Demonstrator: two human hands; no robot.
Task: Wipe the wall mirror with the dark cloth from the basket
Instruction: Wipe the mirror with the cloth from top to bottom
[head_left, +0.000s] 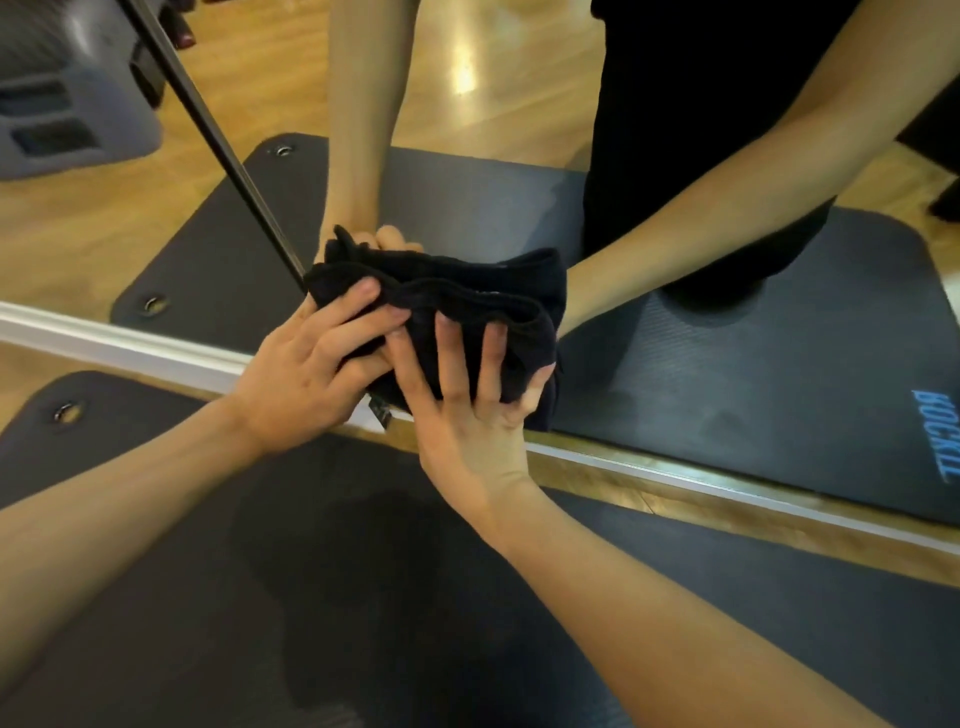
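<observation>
Right now the dark cloth (467, 306) is bunched against the wall mirror (727, 322) near its bottom edge, and both my hands are on it. My left hand (306, 379) holds its left end, fingers curled over the folds. My right hand (472, 410) presses on the cloth from below with fingers spread and straight. Under my forearms lies a dark exercise mat (311, 597) on the wooden floor (675, 499).
</observation>
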